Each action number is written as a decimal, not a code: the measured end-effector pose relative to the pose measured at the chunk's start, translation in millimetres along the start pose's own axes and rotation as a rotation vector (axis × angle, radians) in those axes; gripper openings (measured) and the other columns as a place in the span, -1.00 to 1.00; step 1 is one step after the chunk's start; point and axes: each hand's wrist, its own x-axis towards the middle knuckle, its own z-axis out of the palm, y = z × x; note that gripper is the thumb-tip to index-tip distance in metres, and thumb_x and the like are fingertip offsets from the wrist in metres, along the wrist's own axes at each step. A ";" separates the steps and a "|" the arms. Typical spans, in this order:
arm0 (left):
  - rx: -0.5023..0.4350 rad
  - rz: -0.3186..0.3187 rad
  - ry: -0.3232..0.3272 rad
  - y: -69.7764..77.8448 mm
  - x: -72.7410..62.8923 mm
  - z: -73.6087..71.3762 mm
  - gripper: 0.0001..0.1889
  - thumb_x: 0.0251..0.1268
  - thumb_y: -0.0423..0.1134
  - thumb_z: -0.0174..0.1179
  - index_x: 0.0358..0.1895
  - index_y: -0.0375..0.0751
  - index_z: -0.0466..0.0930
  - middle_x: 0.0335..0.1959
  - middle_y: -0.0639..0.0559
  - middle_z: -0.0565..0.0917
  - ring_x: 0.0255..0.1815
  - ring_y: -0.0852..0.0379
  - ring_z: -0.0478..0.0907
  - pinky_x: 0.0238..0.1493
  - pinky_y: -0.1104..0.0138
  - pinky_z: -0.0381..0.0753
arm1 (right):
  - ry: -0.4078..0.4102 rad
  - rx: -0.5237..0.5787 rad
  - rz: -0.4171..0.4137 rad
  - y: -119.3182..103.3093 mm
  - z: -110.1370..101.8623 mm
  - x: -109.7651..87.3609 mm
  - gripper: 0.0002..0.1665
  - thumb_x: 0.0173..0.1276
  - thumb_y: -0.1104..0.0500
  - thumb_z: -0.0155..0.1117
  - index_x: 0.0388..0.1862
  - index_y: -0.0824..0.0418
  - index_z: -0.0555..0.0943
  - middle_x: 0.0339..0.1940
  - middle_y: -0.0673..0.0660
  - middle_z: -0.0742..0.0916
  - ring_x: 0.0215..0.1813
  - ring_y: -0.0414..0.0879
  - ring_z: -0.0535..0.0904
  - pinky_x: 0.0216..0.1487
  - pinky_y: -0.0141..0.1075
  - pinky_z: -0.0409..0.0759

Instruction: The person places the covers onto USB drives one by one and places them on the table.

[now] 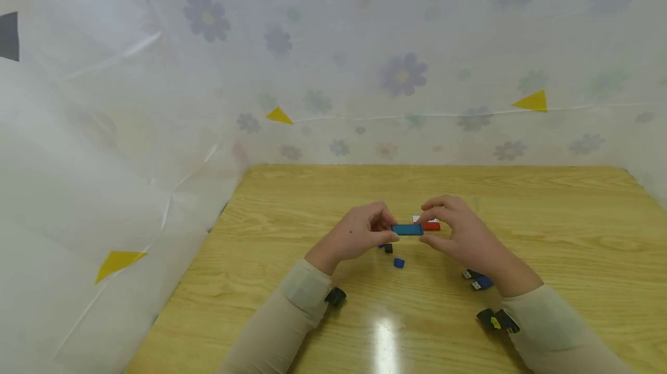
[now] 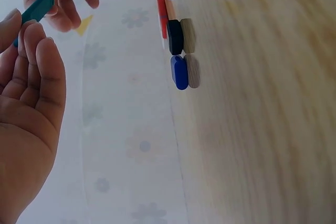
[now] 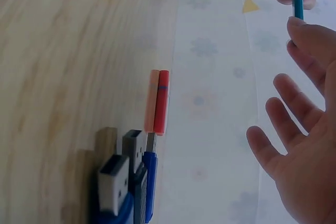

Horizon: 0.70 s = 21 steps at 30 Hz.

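Note:
Both hands are raised over the wooden table with a flat teal stick (image 1: 407,230) held level between them. My left hand (image 1: 363,228) pinches its left end between thumb and fingers. At the other end, the thumb and index finger of my right hand (image 1: 461,234) pinch the stick, while the remaining fingers stand spread in the right wrist view. Behind the stick lies a red and white piece (image 1: 431,226), partly covered by it. Below the left hand are a small blue cap (image 1: 399,263), a black cap (image 1: 388,248) and another blue piece mostly hidden by the hand.
Under the right forearm lie a black USB stick (image 1: 471,274) and a blue USB stick (image 1: 482,283), metal plugs pointing left. The wooden table (image 1: 292,206) runs back to a hanging flowered sheet (image 1: 339,73), which also closes off the left side.

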 end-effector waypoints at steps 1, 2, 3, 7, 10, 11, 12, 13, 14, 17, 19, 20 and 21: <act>0.003 0.000 -0.003 -0.5 0.2 0.0 -0.85 0.40 -0.22 0.34 -0.10 -0.04 0.57 -0.29 0.15 0.70 -0.30 0.16 0.65 -0.30 0.34 0.63 | -0.003 -0.002 0.000 0.4 0.0 0.0 -0.72 0.22 0.22 0.57 -0.13 0.03 0.69 0.17 0.16 0.58 0.23 0.18 0.40 0.11 0.18 0.47; 0.003 0.002 -0.007 -1.0 0.5 0.1 -0.85 0.40 -0.22 0.33 -0.10 -0.05 0.56 -0.29 0.16 0.70 -0.30 0.19 0.65 -0.29 0.34 0.63 | -0.008 -0.004 0.002 1.0 0.1 -0.2 -0.72 0.21 0.22 0.57 -0.13 0.03 0.69 0.18 0.16 0.57 0.23 0.18 0.40 0.11 0.18 0.46; 0.007 0.002 -0.011 -1.6 0.9 0.2 -0.86 0.40 -0.21 0.33 -0.10 -0.05 0.56 -0.28 0.16 0.70 -0.30 0.19 0.65 -0.28 0.34 0.63 | -0.015 -0.006 0.006 0.7 -0.3 -0.3 -0.73 0.21 0.22 0.57 -0.14 0.03 0.69 0.18 0.16 0.57 0.24 0.19 0.39 0.12 0.19 0.45; 0.008 -0.009 -0.028 -2.2 1.6 0.8 -0.86 0.41 -0.21 0.32 -0.09 -0.07 0.57 -0.27 0.17 0.70 -0.28 0.20 0.65 -0.26 0.35 0.63 | -0.035 -0.011 0.010 1.0 -0.9 -1.1 -0.75 0.21 0.20 0.58 -0.18 0.00 0.69 0.19 0.15 0.56 0.24 0.19 0.38 0.13 0.19 0.44; 0.003 -0.014 -0.042 -1.6 1.2 0.6 -0.86 0.42 -0.20 0.31 -0.07 -0.07 0.57 -0.27 0.18 0.70 -0.27 0.22 0.65 -0.24 0.35 0.63 | -0.033 -0.022 0.010 2.4 -0.9 -2.0 -0.77 0.21 0.20 0.58 -0.21 -0.01 0.69 0.17 0.13 0.57 0.23 0.17 0.40 0.12 0.18 0.45; 0.004 -0.014 -0.046 -1.6 1.1 0.4 -0.85 0.43 -0.20 0.30 -0.05 -0.07 0.57 -0.26 0.19 0.70 -0.26 0.22 0.65 -0.24 0.35 0.63 | -0.030 -0.026 0.010 3.5 -1.0 -2.3 -0.77 0.21 0.21 0.58 -0.22 -0.01 0.70 0.17 0.13 0.58 0.22 0.17 0.41 0.11 0.17 0.46; 0.006 -0.014 -0.048 -1.7 1.0 0.2 -0.85 0.44 -0.20 0.29 -0.04 -0.08 0.58 -0.26 0.19 0.70 -0.26 0.23 0.64 -0.24 0.34 0.63 | -0.028 -0.029 0.011 5.0 -1.0 -2.7 -0.78 0.21 0.21 0.58 -0.23 0.01 0.70 0.16 0.13 0.59 0.22 0.16 0.42 0.11 0.17 0.46; 0.011 -0.015 -0.048 -2.0 0.8 -0.3 -0.85 0.45 -0.18 0.28 -0.02 -0.07 0.58 -0.25 0.20 0.70 -0.26 0.23 0.64 -0.24 0.34 0.63 | -0.029 -0.032 0.016 7.0 -1.1 -3.1 -0.79 0.21 0.22 0.58 -0.24 0.03 0.70 0.14 0.12 0.60 0.21 0.16 0.43 0.11 0.16 0.46; 0.017 -0.015 -0.045 -2.4 0.7 -0.8 -0.84 0.46 -0.18 0.27 -0.01 -0.07 0.57 -0.24 0.20 0.69 -0.25 0.23 0.63 -0.24 0.34 0.63 | -0.032 -0.033 0.023 9.1 -1.4 -3.4 -0.80 0.21 0.23 0.58 -0.25 0.05 0.71 0.13 0.13 0.60 0.20 0.16 0.44 0.12 0.17 0.46; 0.039 -0.012 -0.034 -4.1 0.7 -3.0 -0.82 0.49 -0.18 0.24 0.04 -0.09 0.57 -0.22 0.20 0.67 -0.26 0.23 0.62 -0.25 0.33 0.61 | -0.068 -0.057 0.049 17.7 -3.5 -4.1 -0.83 0.23 0.24 0.56 -0.26 0.10 0.71 0.09 0.15 0.63 0.17 0.18 0.47 0.12 0.17 0.48; 0.053 -0.010 -0.028 -4.9 0.6 -5.1 -0.83 0.50 -0.17 0.23 0.04 -0.06 0.57 -0.21 0.20 0.66 -0.24 0.24 0.61 -0.25 0.33 0.61 | -0.102 -0.082 0.075 23.4 -6.4 -4.6 -0.86 0.25 0.24 0.54 -0.27 0.11 0.72 0.07 0.18 0.65 0.16 0.20 0.49 0.12 0.18 0.49; 0.058 -0.007 -0.029 -5.2 0.7 -6.1 -0.84 0.51 -0.17 0.22 0.04 -0.05 0.57 -0.21 0.20 0.66 -0.24 0.24 0.61 -0.25 0.33 0.61 | -0.119 -0.091 0.087 26.1 -8.1 -4.6 -0.87 0.26 0.24 0.53 -0.27 0.11 0.72 0.06 0.20 0.65 0.15 0.22 0.50 0.12 0.19 0.49; 0.061 -0.006 -0.030 -5.7 0.7 -7.1 -0.84 0.51 -0.16 0.22 0.03 -0.04 0.57 -0.21 0.20 0.66 -0.23 0.25 0.61 -0.24 0.34 0.61 | -0.135 -0.100 0.100 28.8 -9.7 -4.7 -0.88 0.26 0.24 0.52 -0.26 0.10 0.72 0.06 0.22 0.65 0.15 0.24 0.50 0.11 0.20 0.49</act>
